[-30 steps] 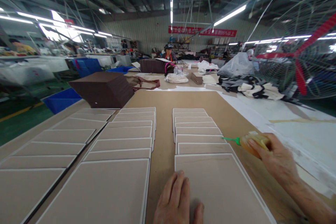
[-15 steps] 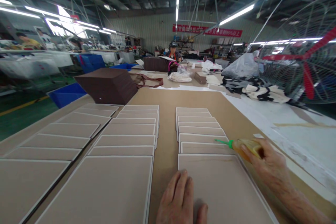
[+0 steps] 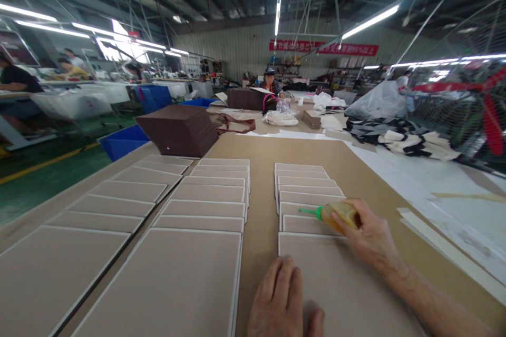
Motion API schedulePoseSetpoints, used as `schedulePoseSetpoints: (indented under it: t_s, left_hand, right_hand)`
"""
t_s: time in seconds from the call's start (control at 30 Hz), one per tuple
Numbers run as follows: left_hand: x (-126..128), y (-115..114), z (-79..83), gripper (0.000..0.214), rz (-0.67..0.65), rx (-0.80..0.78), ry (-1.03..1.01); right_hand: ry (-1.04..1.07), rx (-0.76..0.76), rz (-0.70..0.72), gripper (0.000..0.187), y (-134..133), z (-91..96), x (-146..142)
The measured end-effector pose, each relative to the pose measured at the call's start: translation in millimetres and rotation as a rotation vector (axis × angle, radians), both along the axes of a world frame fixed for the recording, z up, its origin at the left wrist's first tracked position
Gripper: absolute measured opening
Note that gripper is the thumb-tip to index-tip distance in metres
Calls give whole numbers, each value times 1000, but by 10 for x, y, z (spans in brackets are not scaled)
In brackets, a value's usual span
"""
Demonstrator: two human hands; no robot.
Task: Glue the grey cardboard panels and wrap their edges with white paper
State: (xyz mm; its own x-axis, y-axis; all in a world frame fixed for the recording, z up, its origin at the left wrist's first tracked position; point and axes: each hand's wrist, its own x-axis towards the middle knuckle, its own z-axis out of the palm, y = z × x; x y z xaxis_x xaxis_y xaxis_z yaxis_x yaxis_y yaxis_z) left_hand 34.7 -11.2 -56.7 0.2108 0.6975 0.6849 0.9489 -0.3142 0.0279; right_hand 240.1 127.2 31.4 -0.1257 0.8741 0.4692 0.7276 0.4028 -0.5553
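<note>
My right hand (image 3: 369,234) grips a squeeze bottle of yellow liquid (image 3: 340,216) with a green nozzle pointing left, held above the near end of a column of beige panels with white edges (image 3: 304,195). My left hand (image 3: 282,297) lies flat with its fingers together, over the left edge of the nearest panel (image 3: 348,279) in that column. Two more columns of the same panels (image 3: 201,263) lie to the left on the tan board (image 3: 259,253). The bottle's tip touches nothing that I can see.
A stack of dark brown boards (image 3: 177,130) stands past the panels, with blue crates (image 3: 124,142) beside the table. Pale strips (image 3: 446,247) lie to the right. A co-worker (image 3: 271,84) sits at the far end among stacks, and a large fan (image 3: 490,121) stands at right.
My right hand and the bottle have moved left, over the nearest panels. The whole view has shifted right and slightly up, and my left hand stays on the panel.
</note>
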Motion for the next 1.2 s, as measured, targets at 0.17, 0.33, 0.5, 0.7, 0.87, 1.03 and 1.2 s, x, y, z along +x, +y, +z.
schedulePoseSetpoints:
  t_s: [0.17, 0.33, 0.5, 0.7, 0.87, 1.03, 1.2]
  left_hand:
    - [1, -4, -14, 55, 5, -7, -20]
    - [-15, -3, 15, 55, -7, 4, 12]
    - [-38, 9, 23, 55, -9, 16, 44]
    - [-7, 18, -51, 51, -7, 19, -16]
    - [28, 12, -95, 46, 1, 10, -103]
    - [-16, 18, -65, 50, -31, 0, -44]
    - [-14, 10, -52, 49, 5, -5, -47]
  right_hand:
    - [10, 8, 104, 34, 24, 34, -227]
    - [40, -11, 124, 31, 40, 72, -388]
    - [183, -64, 44, 34, 111, 102, -351]
    - [553, -192, -131, 39, 297, 170, 230]
    - [570, -183, -279, 37, 277, 137, 701]
    - [470, -180, -272, 39, 170, 70, 722]
    - [236, -132, -158, 38, 140, 60, 454]
